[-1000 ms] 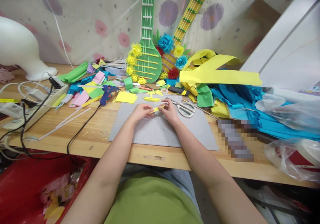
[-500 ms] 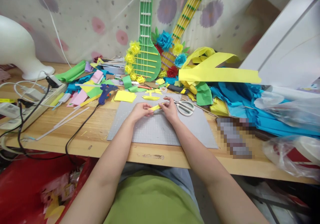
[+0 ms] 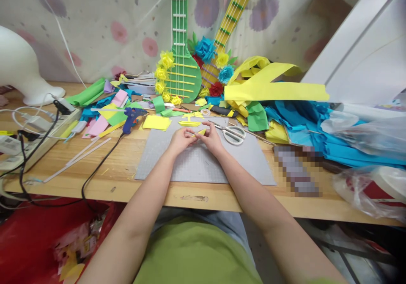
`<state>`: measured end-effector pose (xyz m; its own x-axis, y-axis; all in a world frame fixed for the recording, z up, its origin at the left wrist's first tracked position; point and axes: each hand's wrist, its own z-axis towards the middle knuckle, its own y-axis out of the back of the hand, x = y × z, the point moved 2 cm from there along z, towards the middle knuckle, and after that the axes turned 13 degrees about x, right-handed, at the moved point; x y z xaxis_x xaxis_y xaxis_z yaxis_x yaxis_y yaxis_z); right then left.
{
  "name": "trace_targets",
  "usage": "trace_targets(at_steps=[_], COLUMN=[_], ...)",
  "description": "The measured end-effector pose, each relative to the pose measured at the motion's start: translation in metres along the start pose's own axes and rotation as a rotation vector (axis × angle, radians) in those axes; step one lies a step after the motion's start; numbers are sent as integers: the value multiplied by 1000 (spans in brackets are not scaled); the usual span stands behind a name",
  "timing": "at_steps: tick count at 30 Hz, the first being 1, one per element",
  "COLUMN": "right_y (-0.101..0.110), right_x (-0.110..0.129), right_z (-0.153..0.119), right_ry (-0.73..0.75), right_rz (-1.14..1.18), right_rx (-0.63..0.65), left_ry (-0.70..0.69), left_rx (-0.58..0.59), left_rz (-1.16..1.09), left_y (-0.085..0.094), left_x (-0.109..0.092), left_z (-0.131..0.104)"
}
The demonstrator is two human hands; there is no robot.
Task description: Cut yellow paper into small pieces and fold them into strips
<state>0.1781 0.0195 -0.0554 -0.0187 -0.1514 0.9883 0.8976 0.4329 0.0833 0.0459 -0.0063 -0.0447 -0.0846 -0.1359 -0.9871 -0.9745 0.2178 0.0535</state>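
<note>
Above the grey cutting mat [image 3: 196,165], my left hand [image 3: 182,141] and my right hand [image 3: 210,137] meet at the fingertips. Both pinch a small yellow paper piece [image 3: 202,132], which is partly covered by the fingers. Just beyond them on the mat lies a folded yellow paper strip [image 3: 189,123]. Scissors with white handles [image 3: 234,135] rest right of my right hand. A stack of yellow paper [image 3: 156,122] sits at the mat's back left corner.
A blue glue gun [image 3: 129,121] with a black cord lies left. Behind stand a green paper instrument [image 3: 187,76] and a yellow one [image 3: 228,23] with paper flowers. Blue crepe paper [image 3: 342,144] and a plastic-wrapped roll [image 3: 385,186] are at right.
My hands have come closer together, and less of the yellow piece shows between them. The whole view has shifted slightly.
</note>
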Motion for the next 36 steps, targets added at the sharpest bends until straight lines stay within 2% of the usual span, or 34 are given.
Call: trace_targets(at_steps=[9,14,17,19,21,25,29,33,36], right_y=[9,10,10,10,9,5,5,8,10], right_x=[-3,-4,-5,-6,-6,-2,0,-2,-5], right_z=[1,2,2,1,1,1,0,2,4], right_ry=[-54,-30,-14,1,15,20,9,-20,-33], right_rz=[15,88,43,7,-42,-132,-125,-14,103], right_rx=[-162,-188,-185,-174,-159,-140,-188,-254,-277], left_ry=[54,87,97,84,52,11,-62,-99,-70], left_rx=[8,19,88,157,176,45,10,-93,-122], left_rz=[-75,-130,-119,-66,10,190,324,567,642], left_y=[1,-1,1,2,4,4,-1,-2,2], left_x=[1,-2,-4,-6,-5,3,8,0,-3], left_z=[-1,-3,-4,-4,-2,5,8,4,3])
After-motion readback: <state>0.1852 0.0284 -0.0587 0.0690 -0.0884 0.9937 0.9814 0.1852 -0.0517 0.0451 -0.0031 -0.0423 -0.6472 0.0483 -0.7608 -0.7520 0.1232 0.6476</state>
